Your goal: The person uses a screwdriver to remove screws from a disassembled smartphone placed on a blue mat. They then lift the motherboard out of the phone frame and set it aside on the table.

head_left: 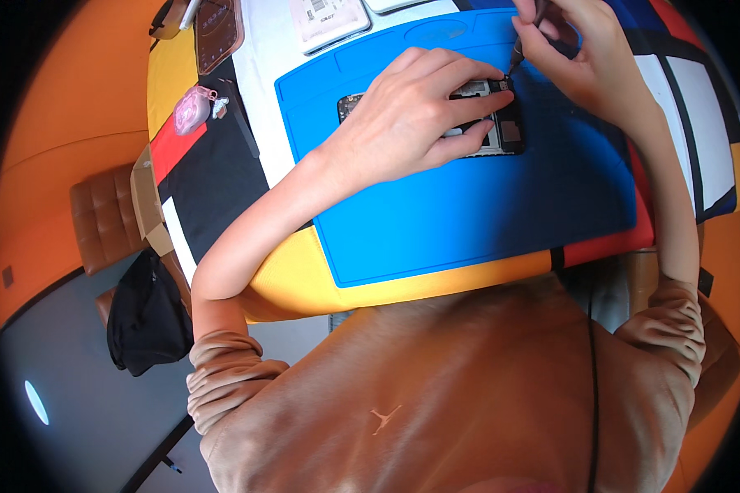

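1. The left hand lay flat over an opened phone on the blue work mat, its fingers spread and pressing down, pinning the device without closing around it
2. The right hand was closed in a pinch around a thin dark screwdriver, whose tip met the phone's upper right corner, just beside the left fingertips
3. The phone sat near the mat's far edge, its back off and inner parts exposed; the left hand hid much of it, so what the tip touched was probably a small screw, though the view was too poor to say for sure
4. The mat rested on a bench covered in red, yellow, black and white blocks. A pink keyring charm lay well off to the left, and a white box stood beyond the mat
5. Risk, as I judge it: the tip could slip off and scratch the exposed board, since the tool was held at a slant; the left fingertips lay close enough to be jabbed; a freed screw could roll off the mat and be lost
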{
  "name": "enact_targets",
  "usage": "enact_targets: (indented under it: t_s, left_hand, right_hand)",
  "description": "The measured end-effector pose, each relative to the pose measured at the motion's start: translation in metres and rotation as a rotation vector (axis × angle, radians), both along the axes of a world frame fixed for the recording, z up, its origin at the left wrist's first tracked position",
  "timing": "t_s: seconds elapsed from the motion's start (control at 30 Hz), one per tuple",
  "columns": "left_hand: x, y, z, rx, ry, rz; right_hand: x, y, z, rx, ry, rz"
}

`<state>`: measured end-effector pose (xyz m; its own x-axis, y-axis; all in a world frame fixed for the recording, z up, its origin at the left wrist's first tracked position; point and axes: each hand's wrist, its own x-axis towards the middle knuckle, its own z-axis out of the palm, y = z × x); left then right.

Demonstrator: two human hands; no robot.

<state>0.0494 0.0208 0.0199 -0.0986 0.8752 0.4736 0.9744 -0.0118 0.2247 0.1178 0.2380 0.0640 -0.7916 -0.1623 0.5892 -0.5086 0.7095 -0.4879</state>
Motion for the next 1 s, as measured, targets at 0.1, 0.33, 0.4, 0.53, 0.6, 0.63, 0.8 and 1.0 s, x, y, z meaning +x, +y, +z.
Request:
enact_targets:
  t_s: [0.1, 0.33, 0.4, 0.53, 0.6, 0.63, 0.8, 1.0]
  left_hand:
    - [0.001, -0.002, 0.001, -0.027, -0.016, 0.003]
    - [0.004, -0.002, 0.002, -0.039, 0.003, 0.014]
    - [0.006, -0.002, 0.002, -0.047, 0.033, 0.023]
    - [0.009, -0.002, 0.001, -0.050, 0.029, 0.032]
    - [0.009, -0.002, 0.001, -0.057, 0.036, 0.039]
    - [0.009, -0.001, 0.000, -0.047, 0.021, 0.032]
    - [0.008, -0.004, -0.003, -0.021, 0.022, 0.035]
    - [0.005, 0.000, -0.015, 0.143, 0.035, 0.041]
  right_hand:
    - [0.006, 0.000, 0.011, -0.014, -0.136, -0.011]
    - [0.002, -0.012, 0.014, 0.024, -0.104, -0.079]
    - [-0.002, -0.013, 0.005, -0.008, 0.053, -0.060]
    - [-0.006, 0.007, -0.005, 0.005, -0.085, 0.025]
    - [-0.009, 0.016, -0.005, -0.030, -0.095, 0.036]
    - [-0.009, 0.017, -0.007, -0.067, -0.119, 0.062]
    - [-0.006, 0.007, -0.007, -0.016, -0.058, 0.042]
    - [-0.016, 0.000, -0.020, -0.143, 0.018, 0.119]
